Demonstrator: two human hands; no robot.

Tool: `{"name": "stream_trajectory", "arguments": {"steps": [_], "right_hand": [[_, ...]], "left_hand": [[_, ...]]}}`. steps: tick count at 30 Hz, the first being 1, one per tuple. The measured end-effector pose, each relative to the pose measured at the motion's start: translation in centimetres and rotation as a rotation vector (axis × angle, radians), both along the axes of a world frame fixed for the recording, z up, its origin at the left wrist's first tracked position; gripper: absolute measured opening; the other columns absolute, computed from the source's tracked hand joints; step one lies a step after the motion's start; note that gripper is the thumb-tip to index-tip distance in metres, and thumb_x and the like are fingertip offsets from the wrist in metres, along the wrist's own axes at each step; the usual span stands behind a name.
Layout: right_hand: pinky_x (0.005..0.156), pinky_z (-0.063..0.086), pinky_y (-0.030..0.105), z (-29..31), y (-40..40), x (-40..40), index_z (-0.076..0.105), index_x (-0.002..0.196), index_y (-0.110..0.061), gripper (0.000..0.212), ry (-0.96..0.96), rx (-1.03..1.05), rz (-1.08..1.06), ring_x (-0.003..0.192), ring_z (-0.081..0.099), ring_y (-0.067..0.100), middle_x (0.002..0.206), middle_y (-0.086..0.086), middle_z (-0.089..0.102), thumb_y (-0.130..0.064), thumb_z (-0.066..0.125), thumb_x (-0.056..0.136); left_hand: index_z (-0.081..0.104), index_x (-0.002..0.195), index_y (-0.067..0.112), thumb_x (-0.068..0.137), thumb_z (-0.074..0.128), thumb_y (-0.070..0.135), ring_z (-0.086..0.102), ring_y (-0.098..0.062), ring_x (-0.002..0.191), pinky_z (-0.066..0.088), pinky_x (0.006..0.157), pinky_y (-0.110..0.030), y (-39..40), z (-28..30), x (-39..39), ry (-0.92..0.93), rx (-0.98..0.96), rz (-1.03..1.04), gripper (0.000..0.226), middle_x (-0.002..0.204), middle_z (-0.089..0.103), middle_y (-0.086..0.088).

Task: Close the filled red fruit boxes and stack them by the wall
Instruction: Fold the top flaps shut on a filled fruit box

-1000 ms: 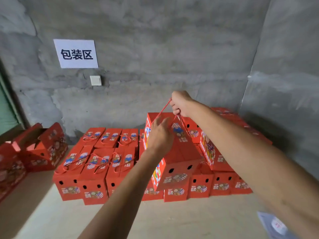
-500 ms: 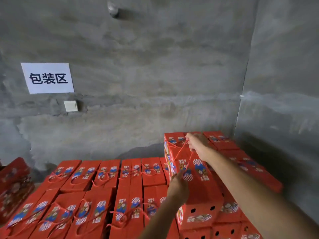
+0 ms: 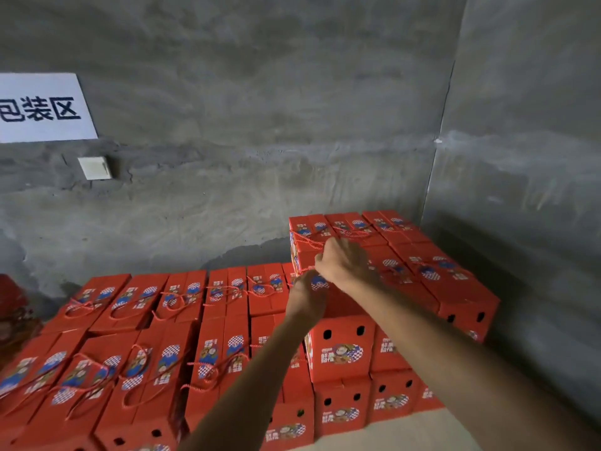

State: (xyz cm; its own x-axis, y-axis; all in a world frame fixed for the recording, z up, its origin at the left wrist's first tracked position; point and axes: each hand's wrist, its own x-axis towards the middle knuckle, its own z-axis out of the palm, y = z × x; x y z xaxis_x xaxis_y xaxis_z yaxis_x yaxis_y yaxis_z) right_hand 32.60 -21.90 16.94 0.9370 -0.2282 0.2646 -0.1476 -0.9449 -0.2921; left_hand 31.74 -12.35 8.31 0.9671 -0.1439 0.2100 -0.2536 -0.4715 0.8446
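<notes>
Box (image 3: 338, 349): on upper tier by wall, long axis toward wall, directly under both hands; right hand (image 3: 346, 263) curled at rope handle, grip unclear; left hand (image 3: 307, 296) nearer, grip hidden.

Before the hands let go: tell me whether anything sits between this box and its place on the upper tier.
Nothing visible does. The box already sits on the upper tier, right hand and left hand on its top.
</notes>
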Motion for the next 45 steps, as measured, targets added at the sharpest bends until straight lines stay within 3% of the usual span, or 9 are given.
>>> {"name": "stream_trajectory", "arguments": {"steps": [2,4,9,18,24,28,34,37,45], "right_hand": [[0.067,0.05,0.033,0.1,2.1,-2.4,0.066,0.094,-0.009,0.031,-0.063,0.028,0.06,0.084,0.07,0.032,0.086,0.007,0.071,-0.037,0.055,0.099],[0.077,0.052,0.037,-0.3,5.3,-4.7,0.065,0.102,-0.011,0.037,-0.11,0.147,0.151,0.099,0.07,0.034,0.101,0.011,0.074,-0.044,0.05,0.099],[0.088,0.054,0.034,-2.5,18.6,-11.2,0.067,0.115,-0.023,0.042,-0.068,0.368,0.379,0.11,0.069,0.024,0.112,-0.005,0.075,-0.058,0.056,0.094],[0.089,0.055,0.035,-10.5,52.0,-24.2,0.067,0.103,-0.022,0.045,0.251,0.516,0.762,0.102,0.071,0.022,0.104,-0.004,0.076,-0.064,0.058,0.091],[0.088,0.053,0.033,-16.3,73.0,-31.6,0.069,0.103,-0.021,0.044,0.402,0.618,0.823,0.105,0.068,0.024,0.106,-0.001,0.076,-0.062,0.06,0.09],[0.085,0.054,0.034,-18.6,81.4,-34.9,0.065,0.094,-0.025,0.036,0.489,0.624,0.829,0.099,0.069,0.024,0.094,-0.006,0.074,-0.06,0.062,0.09],[0.071,0.056,0.032,-18.0,85.8,-33.7,0.066,0.097,-0.028,0.04,0.469,0.608,0.799,0.09,0.068,0.016,0.09,-0.014,0.07,-0.066,0.059,0.087],[0.083,0.056,0.035,-16.0,85.1,-29.0,0.07,0.091,-0.022,0.041,0.397,0.708,0.688,0.089,0.069,0.019,0.088,-0.007,0.075,-0.062,0.061,0.09],[0.086,0.054,0.034,-11.8,85.2,-14.0,0.072,0.094,-0.02,0.039,0.198,0.804,0.477,0.094,0.069,0.022,0.093,-0.003,0.076,-0.058,0.064,0.09]], "left_hand": [[0.064,0.121,0.006,0.094,0.056,0.003,0.067,-0.018,0.089,0.052,0.072,-0.022,1.9,1.6,-2.2,-0.087,-0.027,0.018,0.028,0.108,0.071,-0.009],[0.067,0.113,0.006,0.09,0.056,0.0,0.066,-0.02,0.095,0.049,0.076,-0.018,5.7,2.6,-5.0,-0.143,-0.099,0.029,0.026,0.103,0.072,-0.004],[0.067,0.128,0.009,0.097,0.061,0.006,0.069,-0.017,0.111,0.055,0.096,-0.033,22.0,1.6,-13.5,-0.156,-0.16,0.212,0.031,0.122,0.071,-0.005],[0.069,0.12,0.009,0.096,0.06,0.003,0.072,-0.02,0.094,0.057,0.082,-0.032,54.4,-5.1,-31.5,-0.085,-0.198,0.707,0.027,0.109,0.074,-0.007],[0.07,0.12,0.01,0.096,0.06,0.005,0.068,-0.01,0.104,0.054,0.091,-0.023,74.1,-9.5,-40.0,-0.025,-0.094,0.859,0.027,0.116,0.072,-0.001],[0.071,0.119,0.014,0.099,0.059,0.011,0.066,-0.009,0.107,0.055,0.097,-0.031,83.3,-10.5,-43.5,-0.014,-0.079,0.964,0.024,0.117,0.071,0.004],[0.07,0.116,0.015,0.101,0.058,0.014,0.064,-0.008,0.108,0.053,0.095,-0.027,88.2,-10.5,-41.3,-0.032,-0.112,0.929,0.019,0.116,0.069,0.008],[0.071,0.116,0.015,0.099,0.059,0.014,0.065,-0.007,0.106,0.053,0.092,-0.024,88.0,-8.9,-36.3,-0.063,-0.099,0.831,0.021,0.115,0.069,0.009],[0.07,0.12,0.021,0.099,0.058,0.017,0.062,0.005,0.097,0.055,0.086,-0.019,90.5,-4.4,-19.8,-0.088,-0.045,0.632,0.024,0.113,0.067,0.013]]}}
